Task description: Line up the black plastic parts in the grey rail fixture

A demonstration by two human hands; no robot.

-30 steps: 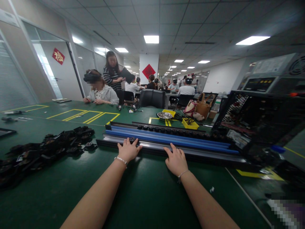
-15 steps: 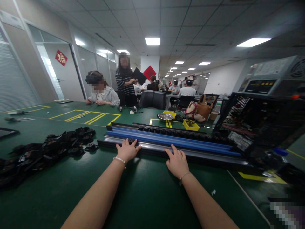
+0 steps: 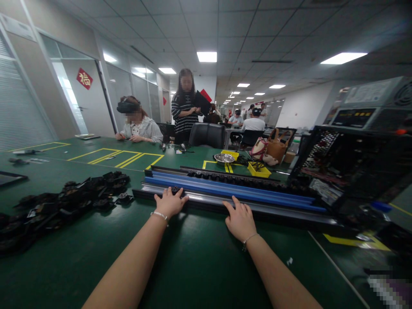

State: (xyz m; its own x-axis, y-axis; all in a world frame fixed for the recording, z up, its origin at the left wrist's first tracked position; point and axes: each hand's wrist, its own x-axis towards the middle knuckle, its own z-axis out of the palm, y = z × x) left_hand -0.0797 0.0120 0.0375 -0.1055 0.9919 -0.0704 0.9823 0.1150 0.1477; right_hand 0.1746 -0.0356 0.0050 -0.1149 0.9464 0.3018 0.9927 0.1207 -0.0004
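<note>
A long silvery metal rail (image 3: pixel 206 198) with black edges lies across the table in front of me. On its left part rests my left hand (image 3: pixel 169 202), fingers spread around a small black part (image 3: pixel 175 189) that is mostly hidden behind them. My right hand (image 3: pixel 240 219) lies farther right, its index finger stretched onto the rail's near edge and the other fingers loosely bent. No object shows in its grasp. Just behind runs a blue rail (image 3: pixel 231 189), and beyond that a row of black parts (image 3: pixel 222 177) sits along a dark rail.
Many black parts (image 3: pixel 74 195) are heaped at the left. An opened computer case (image 3: pixel 341 159) stands at the right. Behind the rails are a metal bowl (image 3: pixel 224 159) and a yellow tray (image 3: pixel 259 171). One person sits across the table, another stands behind.
My left hand has slid very slightly left along the rail with its fingers still spread. My right hand stays in place. The standing person has moved to the right.
</note>
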